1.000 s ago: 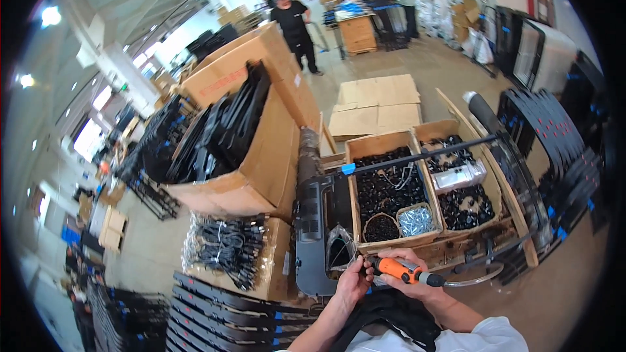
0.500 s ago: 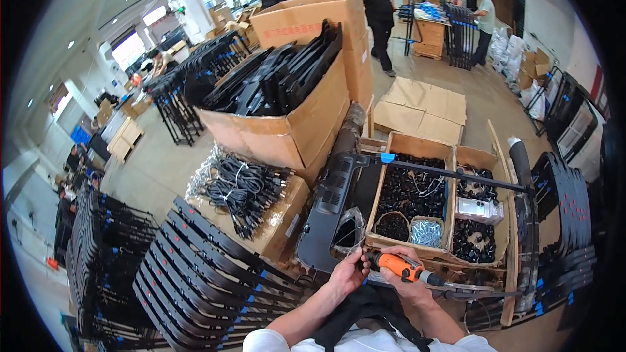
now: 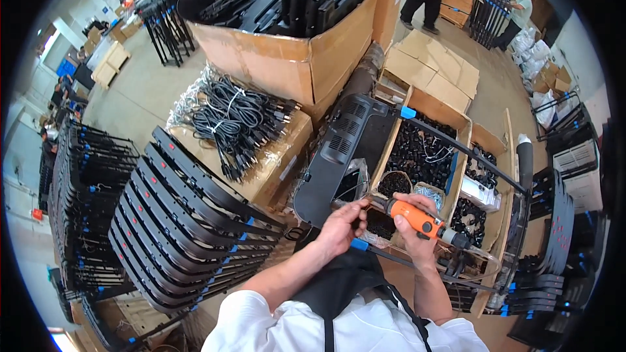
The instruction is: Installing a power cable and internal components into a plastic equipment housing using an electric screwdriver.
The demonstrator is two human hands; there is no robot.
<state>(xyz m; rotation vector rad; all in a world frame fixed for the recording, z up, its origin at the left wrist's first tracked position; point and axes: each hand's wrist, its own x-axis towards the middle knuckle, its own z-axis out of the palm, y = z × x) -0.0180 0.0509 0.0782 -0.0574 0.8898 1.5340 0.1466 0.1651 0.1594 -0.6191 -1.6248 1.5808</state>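
My right hand grips an orange electric screwdriver whose tip points left toward my left hand. My left hand's fingers pinch at the screwdriver's tip, beside the lower end of a black plastic panel with vent slots. What sits between the fingertips is too small to tell. The panel leans across the cardboard boxes in front of me. A thin black metal frame with blue end caps runs over the boxes behind the tool.
Open cardboard boxes hold black small parts and bowls of screws. A box of bundled black cables sits to the left, near stacked black panels. A large box of black parts stands behind. People stand at the far back.
The view has swung left and downward, bringing the stacked panels and cable box nearer the centre. Both hands stay together at the screwdriver's tip.
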